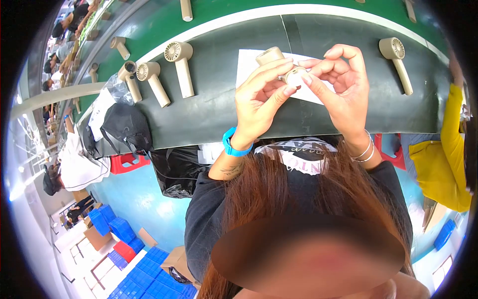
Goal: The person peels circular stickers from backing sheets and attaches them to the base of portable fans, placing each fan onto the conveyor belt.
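A beige handheld fan (pixel 269 55) is held up above a white sheet of paper (pixel 245 65) on the dark work surface. My left hand (pixel 259 99) is closed around it, thumb and fingers near a pale rounded end (pixel 296 77) that faces me. From the other side my right hand (pixel 343 84) pinches this same end with thumb and fingertips, its upper fingers curled. The fingers hide much of the fan's handle. A blue band circles my left wrist, and bracelets circle the right.
More handheld fans lie to the left (pixel 184 70) and right (pixel 400 65) on the dark work surface (pixel 219 99). A black bag (pixel 125 127) sits at the left edge. Beyond a white strip runs a green belt (pixel 239 9). A person in a yellow top (pixel 440 169) is at right.
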`<state>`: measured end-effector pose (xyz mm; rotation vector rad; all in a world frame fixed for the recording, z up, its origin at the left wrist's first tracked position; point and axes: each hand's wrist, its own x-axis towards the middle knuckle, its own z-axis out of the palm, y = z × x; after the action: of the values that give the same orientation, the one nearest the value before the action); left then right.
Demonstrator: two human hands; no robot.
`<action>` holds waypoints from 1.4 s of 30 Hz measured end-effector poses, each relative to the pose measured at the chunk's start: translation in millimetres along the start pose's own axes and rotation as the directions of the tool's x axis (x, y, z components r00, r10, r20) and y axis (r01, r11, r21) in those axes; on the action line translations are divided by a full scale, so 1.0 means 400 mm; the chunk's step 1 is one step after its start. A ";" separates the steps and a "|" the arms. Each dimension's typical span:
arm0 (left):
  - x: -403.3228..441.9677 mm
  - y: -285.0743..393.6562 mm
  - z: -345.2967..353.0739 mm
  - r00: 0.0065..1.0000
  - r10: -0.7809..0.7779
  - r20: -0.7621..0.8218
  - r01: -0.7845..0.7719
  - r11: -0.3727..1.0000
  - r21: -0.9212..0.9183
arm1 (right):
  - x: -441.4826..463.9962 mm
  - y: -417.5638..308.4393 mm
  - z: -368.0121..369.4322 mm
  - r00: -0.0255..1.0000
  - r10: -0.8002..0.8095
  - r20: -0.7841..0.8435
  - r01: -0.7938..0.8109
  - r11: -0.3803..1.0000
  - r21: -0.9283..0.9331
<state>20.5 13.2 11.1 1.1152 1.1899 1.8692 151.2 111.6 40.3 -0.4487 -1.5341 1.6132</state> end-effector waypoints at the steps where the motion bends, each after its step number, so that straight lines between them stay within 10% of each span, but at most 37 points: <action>1: 0.000 0.001 0.001 1.000 -0.001 0.001 0.001 1.000 0.000 | 0.000 0.001 -0.002 1.000 0.001 0.002 -0.001 1.000 -0.011; 29: 0.001 -0.015 0.053 0.998 -0.032 -0.058 0.034 0.999 0.023 | -0.011 -0.055 -0.023 0.997 -0.072 -0.023 0.046 0.818 -0.574; 38: -0.012 -0.011 0.035 0.992 0.015 -0.123 -0.003 0.996 0.094 | 0.023 -0.072 -0.036 0.967 -0.246 0.072 0.178 0.443 -0.879; 42: 0.040 0.009 -0.035 0.984 0.090 -0.153 -0.064 0.983 0.170 | 0.067 0.031 -0.085 0.993 -0.059 -0.099 -0.042 0.617 -0.785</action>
<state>1.0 20.2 16.5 1.1299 1.4324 1.9798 157.0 155.2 30.0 -0.9881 -2.1041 0.7754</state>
